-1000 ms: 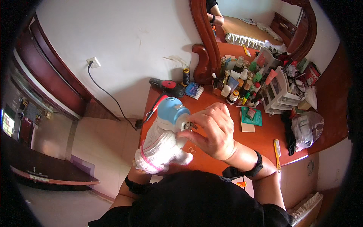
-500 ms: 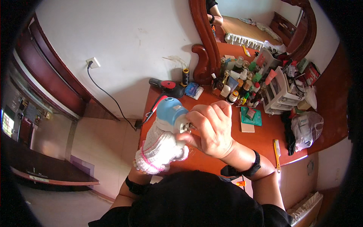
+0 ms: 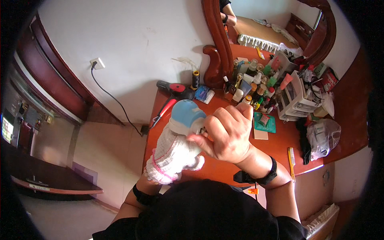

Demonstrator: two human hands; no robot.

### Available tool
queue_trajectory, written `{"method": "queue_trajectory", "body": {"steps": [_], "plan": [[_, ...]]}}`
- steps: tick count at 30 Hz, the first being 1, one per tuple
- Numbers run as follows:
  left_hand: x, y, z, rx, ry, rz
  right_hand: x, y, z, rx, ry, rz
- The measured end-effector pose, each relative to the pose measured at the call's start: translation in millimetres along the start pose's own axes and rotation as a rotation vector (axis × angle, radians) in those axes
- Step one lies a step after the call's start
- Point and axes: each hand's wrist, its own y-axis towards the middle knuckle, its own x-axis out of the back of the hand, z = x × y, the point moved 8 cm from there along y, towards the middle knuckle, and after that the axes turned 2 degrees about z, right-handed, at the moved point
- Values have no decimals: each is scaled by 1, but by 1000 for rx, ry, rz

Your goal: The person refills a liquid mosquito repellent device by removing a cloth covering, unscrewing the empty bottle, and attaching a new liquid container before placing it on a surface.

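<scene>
Device (image 3: 185, 114), shifted slightly rightward beside the hair dryer (image 3: 176, 89); right hand (image 3: 230, 134) curled, pinching its white end, handling apparently continuing; left hand (image 3: 149, 177) mostly cloth-hidden, grip can't be made out.

Behind the glossy red-brown wooden table (image 3: 276, 148), I see a plain white wall (image 3: 120, 48); left of the table, pale tiled floor (image 3: 112, 150).

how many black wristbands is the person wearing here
2: one black wristband around the left forearm, the second black wristband around the right forearm. Part of each is hidden. The black band in the red-brown wooden-framed mirror is a reflection, so not counted.
</scene>
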Motion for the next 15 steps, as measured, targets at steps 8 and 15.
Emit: {"method": "queue_trajectory", "body": {"steps": [8,15], "plan": [[-47,-38,51,425,-819,-97,-10,6,-4,7,49,-43],[12,11,-17,68,414,221,-21,5,-32,-155,306,-15]]}}
